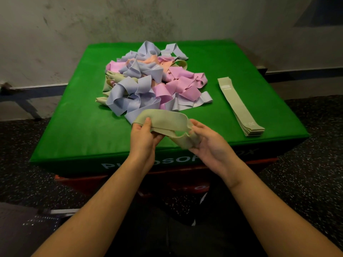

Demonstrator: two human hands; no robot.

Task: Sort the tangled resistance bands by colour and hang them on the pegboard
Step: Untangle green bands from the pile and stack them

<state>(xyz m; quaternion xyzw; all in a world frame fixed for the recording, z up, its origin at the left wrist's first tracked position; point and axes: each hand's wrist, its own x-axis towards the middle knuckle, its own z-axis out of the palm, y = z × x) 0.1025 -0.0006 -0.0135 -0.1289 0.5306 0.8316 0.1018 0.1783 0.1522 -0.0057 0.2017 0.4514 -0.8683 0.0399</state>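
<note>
A tangled heap of bands [148, 80] in lilac-blue, pink, peach and pale green lies on the middle of the green soft box [74, 127]. In front of the heap I hold one pale green band [165, 119] just above the box's near edge. My left hand [143, 138] pinches its left end with the thumb on top. My right hand [209, 141] holds its twisted right end with curled fingers. A flat stack of pale green bands [239, 106] lies apart at the right of the box. No pegboard is in view.
The green box sits on a red box [78, 182] on dark speckled floor [27, 173]. A stained grey wall [130, 19] rises right behind the box. A metal bar [22, 101] runs along the wall's foot at the left.
</note>
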